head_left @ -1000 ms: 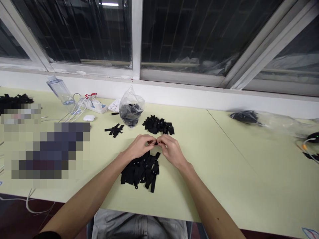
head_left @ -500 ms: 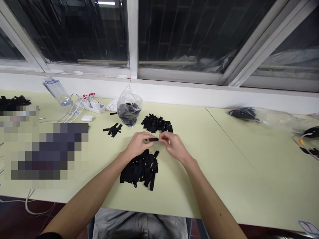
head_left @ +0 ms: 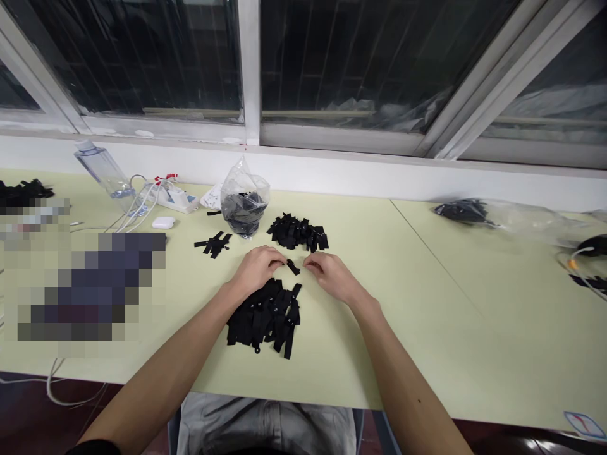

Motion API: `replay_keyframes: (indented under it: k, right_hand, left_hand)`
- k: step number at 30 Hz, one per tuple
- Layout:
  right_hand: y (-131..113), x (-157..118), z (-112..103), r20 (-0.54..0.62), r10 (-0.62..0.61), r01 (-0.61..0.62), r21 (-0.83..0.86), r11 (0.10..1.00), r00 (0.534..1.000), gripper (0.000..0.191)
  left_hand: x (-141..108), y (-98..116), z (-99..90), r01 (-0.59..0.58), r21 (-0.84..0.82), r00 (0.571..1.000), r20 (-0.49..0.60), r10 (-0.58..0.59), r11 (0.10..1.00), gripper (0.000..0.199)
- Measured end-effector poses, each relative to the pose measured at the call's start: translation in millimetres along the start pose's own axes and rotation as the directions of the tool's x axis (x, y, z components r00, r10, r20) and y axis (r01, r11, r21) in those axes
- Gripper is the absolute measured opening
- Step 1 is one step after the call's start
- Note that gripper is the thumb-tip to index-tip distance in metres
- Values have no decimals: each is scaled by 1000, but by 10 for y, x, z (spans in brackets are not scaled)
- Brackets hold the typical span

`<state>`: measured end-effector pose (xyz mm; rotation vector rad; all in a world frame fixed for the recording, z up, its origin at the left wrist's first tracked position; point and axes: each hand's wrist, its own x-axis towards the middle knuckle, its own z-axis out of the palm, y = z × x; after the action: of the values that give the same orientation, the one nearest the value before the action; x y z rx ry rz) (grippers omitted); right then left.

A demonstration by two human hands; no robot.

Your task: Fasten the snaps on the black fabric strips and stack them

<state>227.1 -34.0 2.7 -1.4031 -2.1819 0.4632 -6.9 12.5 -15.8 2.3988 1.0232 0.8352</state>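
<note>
My left hand (head_left: 260,268) is closed in a pinch at the upper left end of a short black fabric strap (head_left: 294,267), which slants down to the right just above the table. Just right of the strap, my right hand (head_left: 329,274) has its thumb and fingers pressed together, apart from the strap; whatever they may hold is hidden. Below the left hand lies a large pile of black straps (head_left: 265,319), some with small white marks. A second pile of straps (head_left: 296,232) sits beyond the hands.
A clear plastic bag (head_left: 244,199) of black pieces stands at the back, near a few loose straps (head_left: 213,244). Farther left are a white case (head_left: 164,222), a power strip (head_left: 177,201) with cables and a tilted bottle (head_left: 107,174). Another bag (head_left: 467,212) lies back right.
The strap was level between both hands and now slants down to the right. My right fingers have come away from it, leaving a small gap.
</note>
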Motion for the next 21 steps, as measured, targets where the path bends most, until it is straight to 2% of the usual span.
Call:
replay_keyframes:
  k: [5, 10, 13, 18, 21]
  right_hand:
    - [-4, 4, 16, -60, 19, -20, -18, 1000, 998, 20]
    - [-32, 15, 94, -27, -6, 6, 1, 1000, 1000, 15]
    - [-48, 21, 125, 0, -1, 1, 9, 1000, 1000, 15]
    - [-64, 29, 126, 4, 3, -3, 29, 1000, 1000, 20]
    - [-69, 33, 125, 1, 16, -16, 51, 999, 1000, 19]
  left_hand:
    - [-1, -9, -22, 23, -26, 999, -35, -24, 999, 20]
    - [-1, -6, -19, 80, -53, 995, -58, -83, 995, 21]
    - [3, 23, -28, 55, -52, 998, -34, -57, 997, 31]
    - [3, 108, -61, -17, -1, 1000, 25, 17, 1000, 26]
    - [-3, 137, -69, -42, 35, 996, 77, 39, 998, 38]
